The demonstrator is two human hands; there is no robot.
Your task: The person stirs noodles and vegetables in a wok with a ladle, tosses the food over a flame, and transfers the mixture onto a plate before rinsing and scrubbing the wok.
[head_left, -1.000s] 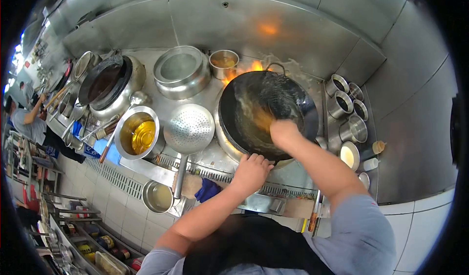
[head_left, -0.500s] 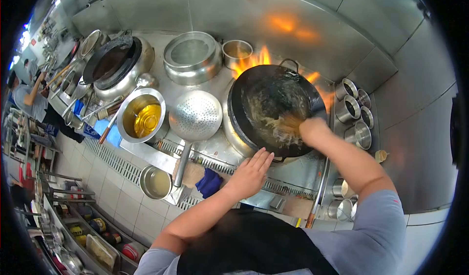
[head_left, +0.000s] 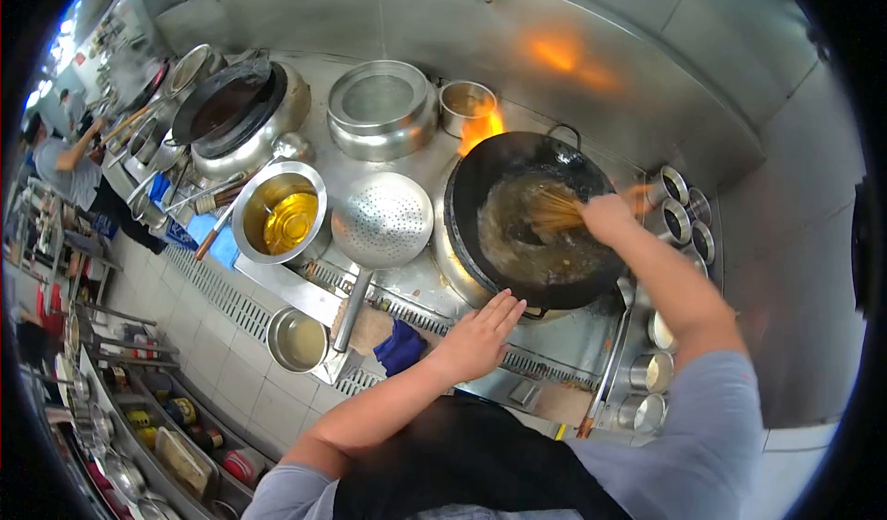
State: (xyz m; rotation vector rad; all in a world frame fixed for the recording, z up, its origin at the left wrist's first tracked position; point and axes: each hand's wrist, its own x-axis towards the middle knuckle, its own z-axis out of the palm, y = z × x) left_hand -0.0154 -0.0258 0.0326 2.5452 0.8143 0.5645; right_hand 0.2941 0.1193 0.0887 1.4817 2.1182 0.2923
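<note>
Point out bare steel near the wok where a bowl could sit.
Bare steel lies between the wok, perforated strainer and lidded pot. The left hand covers the front ledge; canisters crowd the right side.

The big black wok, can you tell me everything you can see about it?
The wok is round, deep and black, likely dark metal, with a loop handle at its far rim. It sits on a steel stove with orange flame licking up behind it. Inside is foamy, yellowish liquid. The right hand holds a bamboo brush whose bristles dip into the liquid. The left hand lies flat just below the near rim, perhaps touching it.
</note>
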